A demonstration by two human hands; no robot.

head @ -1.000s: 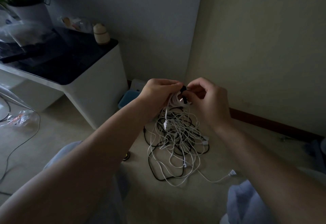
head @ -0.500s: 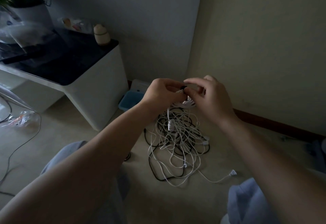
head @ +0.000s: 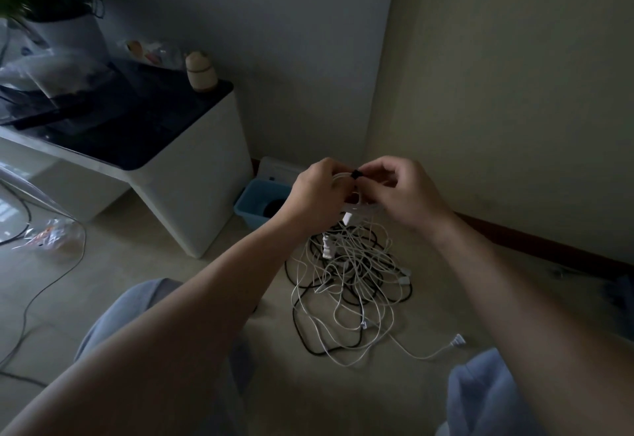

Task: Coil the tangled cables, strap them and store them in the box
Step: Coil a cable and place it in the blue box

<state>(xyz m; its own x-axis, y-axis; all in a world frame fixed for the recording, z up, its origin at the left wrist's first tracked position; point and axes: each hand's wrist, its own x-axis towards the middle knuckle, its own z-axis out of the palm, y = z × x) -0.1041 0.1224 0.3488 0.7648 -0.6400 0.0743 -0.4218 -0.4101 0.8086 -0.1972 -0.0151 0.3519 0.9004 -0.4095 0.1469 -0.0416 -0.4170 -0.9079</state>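
Two hands (head: 317, 195) (head: 410, 195); one coil (head: 359, 208); one strap (head: 356, 174)

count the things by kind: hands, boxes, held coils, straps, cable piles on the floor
hands: 2, left hand and right hand
blue box: 1
white coil, held: 1
black strap: 1
tangled pile on the floor: 1
total: 6

right hand (head: 408, 195) curled again, knuckles up (at strap (head: 356, 174))
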